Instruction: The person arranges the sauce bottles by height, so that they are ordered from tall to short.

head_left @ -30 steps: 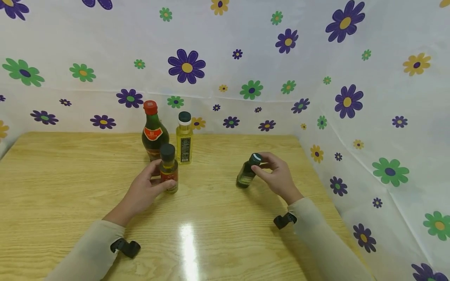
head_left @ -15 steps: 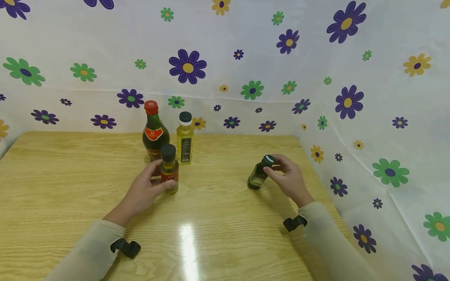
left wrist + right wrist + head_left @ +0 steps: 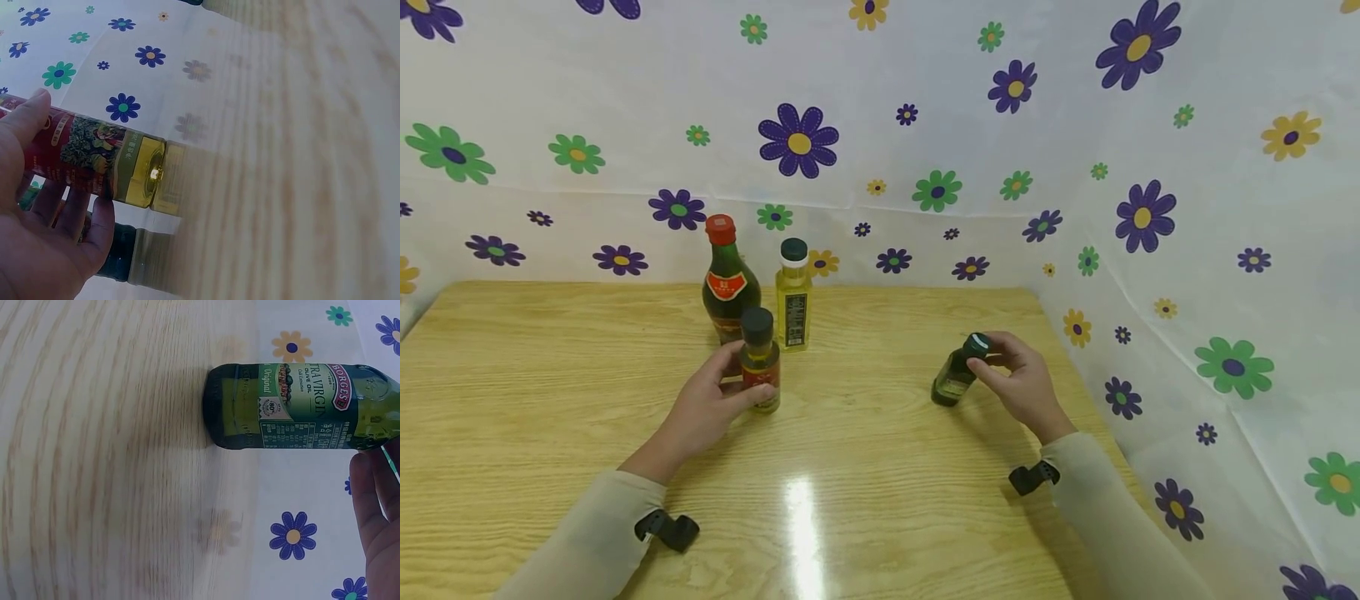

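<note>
My left hand (image 3: 703,410) grips a small oil bottle (image 3: 761,367) with a black cap and red label, thumb on the near side. That bottle stands upright on the table; in the left wrist view its yellow oil (image 3: 142,172) shows near the base. On the right, my right hand (image 3: 1022,387) holds a dark green olive oil bottle (image 3: 953,382) at its neck, just under the cap. The olive oil bottle leans, its top toward the right, with its base close to the tabletop. Its green label (image 3: 306,403) faces the right wrist camera.
A larger dark bottle with a red cap (image 3: 720,229) stands behind the left hand's bottle. Next to it is a clear square bottle of yellow oil (image 3: 793,304). A flowered white sheet (image 3: 865,100) hangs behind and along the right of the wooden table (image 3: 865,467).
My right hand has moved right with the olive oil bottle, mostly in the first half second, then slowed. The left hand and the other bottles stay where they were.
</note>
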Demonstrator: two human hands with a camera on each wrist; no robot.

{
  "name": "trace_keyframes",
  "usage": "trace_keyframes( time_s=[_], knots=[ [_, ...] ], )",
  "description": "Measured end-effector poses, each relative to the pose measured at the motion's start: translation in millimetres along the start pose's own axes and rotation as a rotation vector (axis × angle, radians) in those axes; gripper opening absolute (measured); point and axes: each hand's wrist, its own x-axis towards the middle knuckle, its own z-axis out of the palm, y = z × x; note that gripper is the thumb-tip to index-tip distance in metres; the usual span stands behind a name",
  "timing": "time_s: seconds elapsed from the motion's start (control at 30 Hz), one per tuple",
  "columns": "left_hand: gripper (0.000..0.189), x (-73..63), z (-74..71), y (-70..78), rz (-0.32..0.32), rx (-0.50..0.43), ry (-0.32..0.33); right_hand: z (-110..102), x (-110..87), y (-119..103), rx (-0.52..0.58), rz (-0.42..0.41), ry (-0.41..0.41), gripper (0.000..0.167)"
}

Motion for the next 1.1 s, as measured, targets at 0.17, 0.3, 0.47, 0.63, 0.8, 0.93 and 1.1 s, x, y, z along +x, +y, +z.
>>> trace_keyframes(
  time_s=[0.17,0.3,0.47,0.63,0.8,0.93,1.1],
  knots=[
    [0.068,-0.3,1.5,2.4,-0.008,0.007,0.003,-2.1,-1.4,2.1,0.018,-0.006,-0.001,0.026],
    [0.067,-1.0,1.8,3.9,-0.007,0.011,0.009,-1.5,-1.4,2.7,0.032,0.003,-0.003,0.026],
    [0.064,-4.2,2.0,4.9,-0.003,-0.013,0.011,0.0,-2.9,3.5,0.041,0.043,-0.017,0.028],
    [0.063,-8.3,9.3,12.9,0.053,-0.052,-0.018,0.2,-4.1,4.6,0.048,0.048,-0.024,0.029],
    [0.062,-7.4,16.7,22.9,0.077,-0.03,-0.021,1.3,-4.9,5.8,0.071,0.046,-0.016,0.028],
    [0.061,-4.3,21.5,30.3,0.07,-0.005,-0.016,2.8,-4.6,7.2,0.089,0.04,-0.013,0.028],
    [0.061,2.3,28.8,36.5,0.072,0.003,-0.027,4.2,-5.1,8.6,0.106,0.032,-0.009,0.028]
  ],
)
